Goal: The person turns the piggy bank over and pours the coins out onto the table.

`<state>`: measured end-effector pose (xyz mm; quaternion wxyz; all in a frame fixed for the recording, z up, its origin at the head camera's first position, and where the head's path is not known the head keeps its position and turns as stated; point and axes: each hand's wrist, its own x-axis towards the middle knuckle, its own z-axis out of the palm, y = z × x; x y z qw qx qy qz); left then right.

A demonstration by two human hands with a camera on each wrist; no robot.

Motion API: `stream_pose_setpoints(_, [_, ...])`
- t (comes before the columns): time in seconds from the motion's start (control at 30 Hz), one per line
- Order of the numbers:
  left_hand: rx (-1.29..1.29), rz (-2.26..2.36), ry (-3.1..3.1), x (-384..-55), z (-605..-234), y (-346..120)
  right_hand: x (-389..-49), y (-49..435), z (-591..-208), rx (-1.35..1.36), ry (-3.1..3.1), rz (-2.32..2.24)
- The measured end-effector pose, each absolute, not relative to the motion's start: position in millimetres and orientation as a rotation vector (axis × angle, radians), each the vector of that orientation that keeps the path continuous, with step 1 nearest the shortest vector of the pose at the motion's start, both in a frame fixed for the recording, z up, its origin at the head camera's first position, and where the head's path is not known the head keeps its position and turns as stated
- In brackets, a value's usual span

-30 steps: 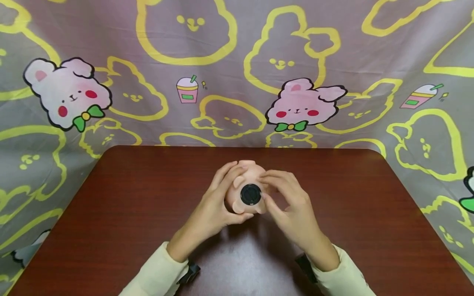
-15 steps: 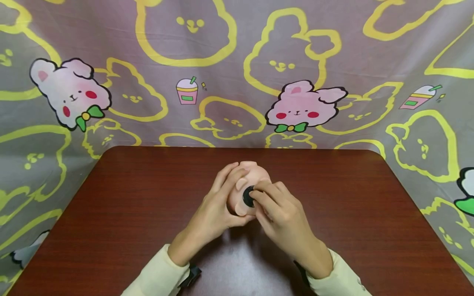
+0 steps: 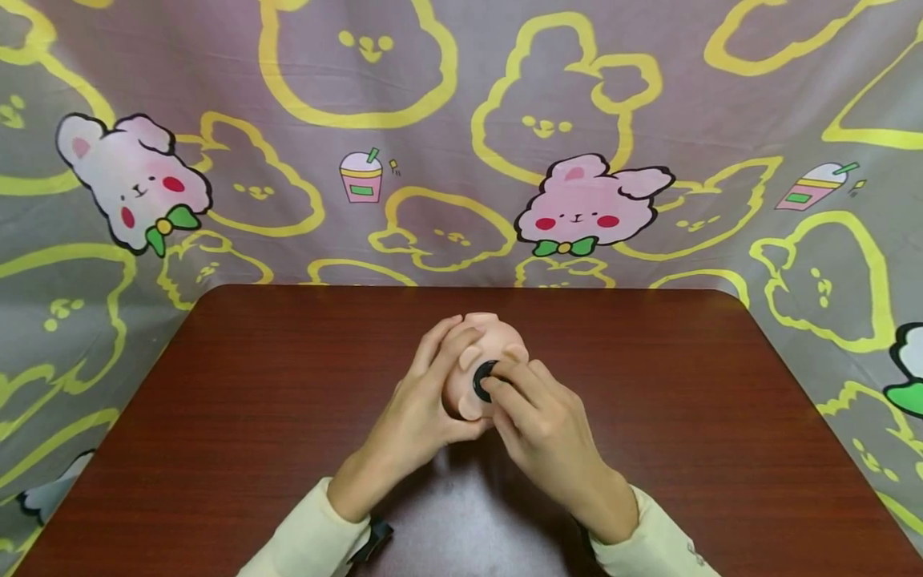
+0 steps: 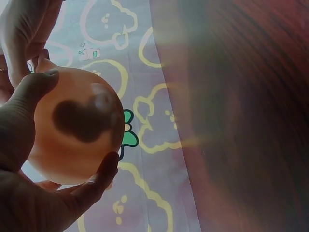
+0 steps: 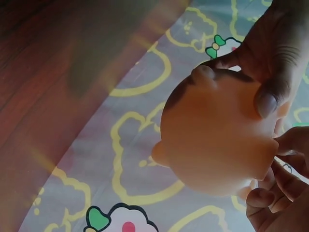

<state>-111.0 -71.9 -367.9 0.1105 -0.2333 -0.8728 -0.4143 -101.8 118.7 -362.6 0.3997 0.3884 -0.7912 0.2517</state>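
Observation:
A pale pink piggy bank [image 3: 497,336] with stubby feet is held above the table, its underside turned up toward the head camera. My left hand [image 3: 411,409] grips its left side, thumb below and fingers above. In the underside sits a round black plug [image 3: 481,378], partly covered by the fingers of my right hand [image 3: 551,425], which are bent and pinch at it. Through the translucent wall of the piggy bank [image 4: 72,154], the left wrist view shows a dark patch; what makes it cannot be told. The right wrist view shows the smooth side of the piggy bank [image 5: 212,130].
The dark red-brown wooden table [image 3: 252,401] spreads out beneath both hands. Behind and beside it hangs a grey cloth [image 3: 433,144] with yellow outlines and cartoon rabbits. A black strap [image 3: 371,538] shows at the left cuff.
My right hand has moved left from the piggy bank's edge onto the black plug, its fingers bending over it. The piggy bank has turned slightly; my left hand keeps its grip.

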Motion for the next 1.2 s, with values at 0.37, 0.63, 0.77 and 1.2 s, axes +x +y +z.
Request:
stream_pose_setpoints(0.37, [-0.694, -1.138, -2.544, -108, -368, -69, -103, 114, -368, 0.926, -1.893, 0.644])
stream_pose_setpoints(0.63, [-0.688, -1.127, -2.55, -107, -368, -68, -105, 114, -370, 0.925, -1.869, 0.659])
stream_pose_setpoints(0.77, [-0.689, -1.119, -2.55, -107, -369, -68, -105, 114, -372, 0.911, -1.867, 0.668])
stream_pose_setpoints(1.2, [-0.682, -1.08, -2.534, -106, -370, -68, -105, 111, -376, 0.852, -1.867, 0.79])
